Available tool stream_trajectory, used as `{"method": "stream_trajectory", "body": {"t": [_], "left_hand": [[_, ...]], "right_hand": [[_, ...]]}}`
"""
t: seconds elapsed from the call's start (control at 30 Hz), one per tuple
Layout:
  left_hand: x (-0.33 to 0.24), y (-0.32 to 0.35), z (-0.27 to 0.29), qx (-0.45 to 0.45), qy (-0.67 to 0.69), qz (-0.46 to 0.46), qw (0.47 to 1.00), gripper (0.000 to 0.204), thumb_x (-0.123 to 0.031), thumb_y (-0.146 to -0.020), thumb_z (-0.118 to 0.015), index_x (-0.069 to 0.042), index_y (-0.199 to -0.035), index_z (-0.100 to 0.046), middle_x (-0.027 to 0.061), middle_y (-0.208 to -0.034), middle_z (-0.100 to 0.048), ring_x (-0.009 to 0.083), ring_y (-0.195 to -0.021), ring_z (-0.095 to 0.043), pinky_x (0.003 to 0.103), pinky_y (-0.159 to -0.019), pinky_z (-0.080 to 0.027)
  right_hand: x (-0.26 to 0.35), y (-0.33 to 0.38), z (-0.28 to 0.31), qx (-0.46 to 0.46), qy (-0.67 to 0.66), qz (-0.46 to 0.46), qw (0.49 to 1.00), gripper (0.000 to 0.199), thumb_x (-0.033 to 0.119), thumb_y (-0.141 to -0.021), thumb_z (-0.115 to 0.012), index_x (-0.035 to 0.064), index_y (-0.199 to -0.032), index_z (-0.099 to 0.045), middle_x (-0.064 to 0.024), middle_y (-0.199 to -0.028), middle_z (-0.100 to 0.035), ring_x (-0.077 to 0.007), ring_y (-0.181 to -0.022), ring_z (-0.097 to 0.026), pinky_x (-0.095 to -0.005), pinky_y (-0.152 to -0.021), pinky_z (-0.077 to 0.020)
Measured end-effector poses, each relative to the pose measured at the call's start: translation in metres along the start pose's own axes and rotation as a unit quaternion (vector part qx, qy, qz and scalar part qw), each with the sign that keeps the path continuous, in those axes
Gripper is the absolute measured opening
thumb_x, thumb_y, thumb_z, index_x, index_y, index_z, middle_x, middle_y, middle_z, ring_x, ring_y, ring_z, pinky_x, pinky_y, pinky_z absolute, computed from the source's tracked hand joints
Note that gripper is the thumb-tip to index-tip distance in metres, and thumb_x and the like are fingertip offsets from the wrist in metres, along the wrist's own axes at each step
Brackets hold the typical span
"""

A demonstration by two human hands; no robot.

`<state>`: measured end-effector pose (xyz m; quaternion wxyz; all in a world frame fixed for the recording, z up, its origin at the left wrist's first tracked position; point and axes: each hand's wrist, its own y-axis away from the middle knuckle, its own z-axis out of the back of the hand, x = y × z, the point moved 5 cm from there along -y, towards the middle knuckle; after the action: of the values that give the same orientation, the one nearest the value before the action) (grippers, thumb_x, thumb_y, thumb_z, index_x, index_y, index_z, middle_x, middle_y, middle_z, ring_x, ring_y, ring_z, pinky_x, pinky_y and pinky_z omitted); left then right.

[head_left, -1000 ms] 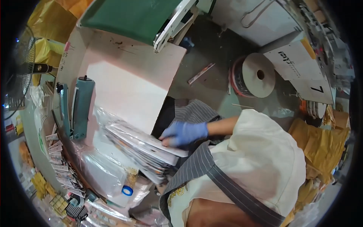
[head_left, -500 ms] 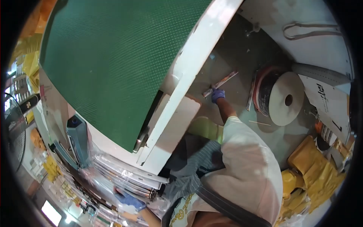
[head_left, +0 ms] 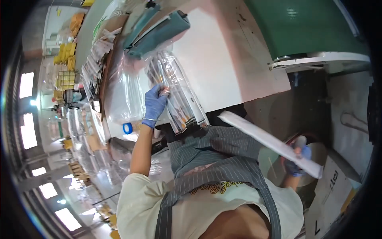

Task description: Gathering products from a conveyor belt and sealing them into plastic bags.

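Note:
My right hand [head_left: 300, 159], in a blue glove, is closed around a long, narrow, whitish pack [head_left: 266, 137]. The pack slants up and leftward in front of my apron, clear of the table. My left hand [head_left: 155, 104], also blue-gloved, has its fingers curled at the left edge of a bundle of long, slim packs in clear plastic [head_left: 181, 95]. That bundle lies on the white table [head_left: 215, 51], its near end at the front edge. What exactly the left fingertips pinch is partly hidden.
Beyond the bundle stands a teal bench-top device, like a bag sealer [head_left: 163, 34]. Clear plastic bags [head_left: 125, 95] and a blue tape roll [head_left: 127, 128] are at left. A green-topped surface [head_left: 302, 28] is at far right; a large spool [head_left: 318, 155] and white carton [head_left: 330, 191] stand below.
My right hand has come up from the floor with a long, narrow pack. The view has swung toward the white table. My left hand remains at the plastic-wrapped bundle.

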<state>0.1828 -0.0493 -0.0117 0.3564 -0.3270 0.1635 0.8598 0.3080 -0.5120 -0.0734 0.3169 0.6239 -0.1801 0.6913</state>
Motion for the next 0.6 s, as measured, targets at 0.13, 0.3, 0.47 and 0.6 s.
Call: {"method": "stream_trajectory", "body": {"t": [0.13,0.3,0.47,0.6], "left_hand": [[0.006,0.018,0.02,-0.003,0.05,-0.02,0.999,0.012,-0.012,-0.082,-0.063,-0.001,-0.084,-0.06,-0.0026,-0.068,-0.056,0.004,-0.065,-0.046,0.021,-0.059,-0.041],[-0.035,0.045,0.019,-0.106,-0.09,-0.254,0.957,0.012,-0.016,-0.078,-0.063,-0.006,-0.078,-0.056,0.0109,-0.067,-0.053,0.0221,-0.06,-0.052,0.033,-0.057,-0.042],[0.046,0.069,0.038,-0.234,-0.158,-0.184,0.942,0.005,-0.009,-0.077,-0.054,-0.006,-0.08,-0.052,0.0141,-0.068,-0.05,0.0351,-0.066,-0.052,0.042,-0.058,-0.041],[0.107,0.197,-0.017,0.016,-0.22,-0.125,0.967,0.013,-0.014,-0.077,-0.048,-0.008,-0.088,-0.052,0.0133,-0.085,-0.052,0.0336,-0.067,-0.052,0.044,-0.056,-0.042]], "right_hand": [[0.135,-0.078,-0.109,0.194,-0.269,0.343,0.879,0.021,0.011,-0.078,-0.06,0.0007,-0.097,-0.061,-0.0141,-0.097,-0.056,-0.0275,-0.092,-0.052,-0.038,-0.082,-0.0402],[0.156,-0.174,-0.236,-0.011,0.154,0.445,0.882,0.015,0.011,-0.072,-0.06,-0.0008,-0.078,-0.053,-0.0192,-0.094,-0.055,-0.0323,-0.079,-0.055,-0.0374,-0.069,-0.0447],[0.119,-0.226,-0.268,-0.158,0.218,0.157,0.95,0.02,0.019,-0.075,-0.058,0.0026,-0.069,-0.048,-0.0173,-0.072,-0.049,-0.0343,-0.064,-0.048,-0.0413,-0.055,-0.0373],[0.067,-0.083,-0.27,-0.001,0.321,0.282,0.904,0.016,0.021,-0.081,-0.054,0.0053,-0.079,-0.055,-0.0172,-0.074,-0.053,-0.0358,-0.059,-0.05,-0.045,-0.053,-0.0392]]}}
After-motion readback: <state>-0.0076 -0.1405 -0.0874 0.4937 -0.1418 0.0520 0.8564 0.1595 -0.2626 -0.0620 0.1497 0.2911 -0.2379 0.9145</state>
